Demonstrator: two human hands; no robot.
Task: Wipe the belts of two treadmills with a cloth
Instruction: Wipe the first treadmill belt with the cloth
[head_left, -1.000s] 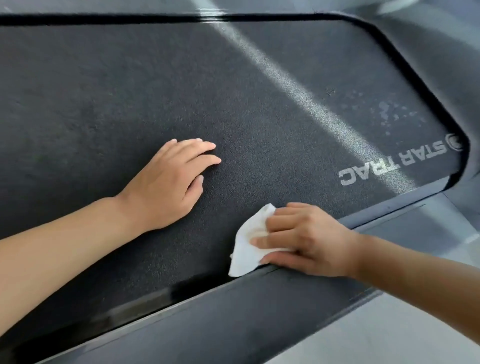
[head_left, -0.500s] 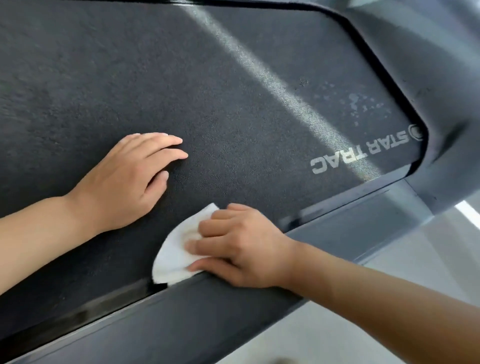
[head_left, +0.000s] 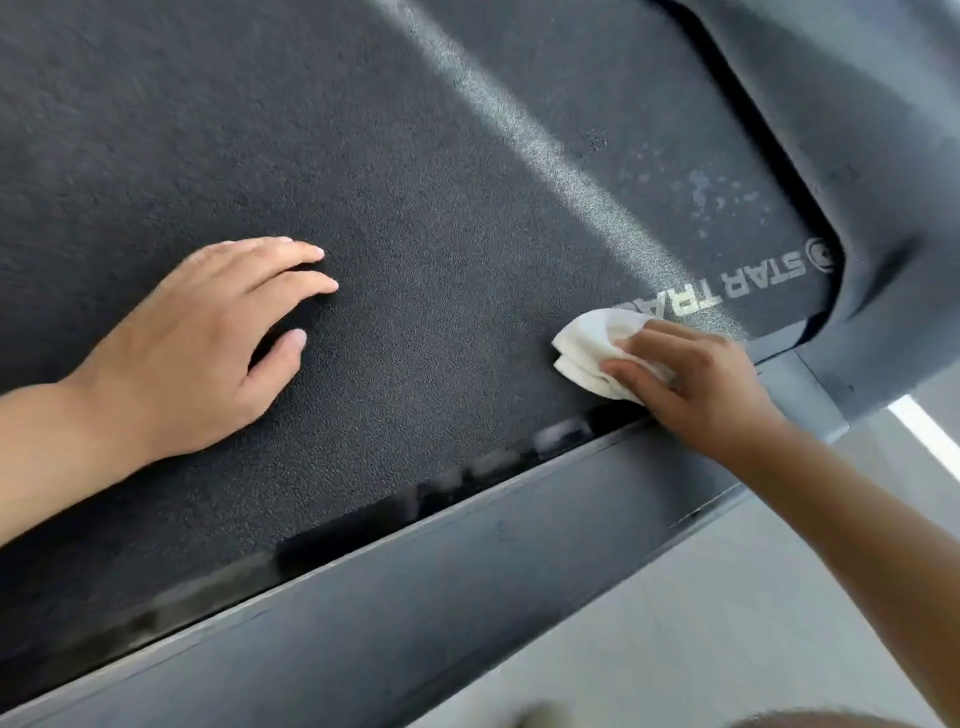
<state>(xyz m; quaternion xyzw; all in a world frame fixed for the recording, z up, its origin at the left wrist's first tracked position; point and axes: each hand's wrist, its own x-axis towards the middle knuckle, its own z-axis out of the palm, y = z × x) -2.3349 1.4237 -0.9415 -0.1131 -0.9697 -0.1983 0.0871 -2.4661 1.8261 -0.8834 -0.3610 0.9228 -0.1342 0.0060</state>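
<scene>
Rightward now, right hand (head_left: 696, 384) grips cloth (head_left: 592, 353) covering "STAR TRAC" (head_left: 727, 291); left hand (head_left: 208, 343) flat.

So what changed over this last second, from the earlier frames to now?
The right hand, gripping the white cloth, slid it along the belt toward the STAR TRAC logo, whose last letters it now covers. Nothing was picked up or released. The left hand stays flat on the belt, fingers a little more spread.
</scene>
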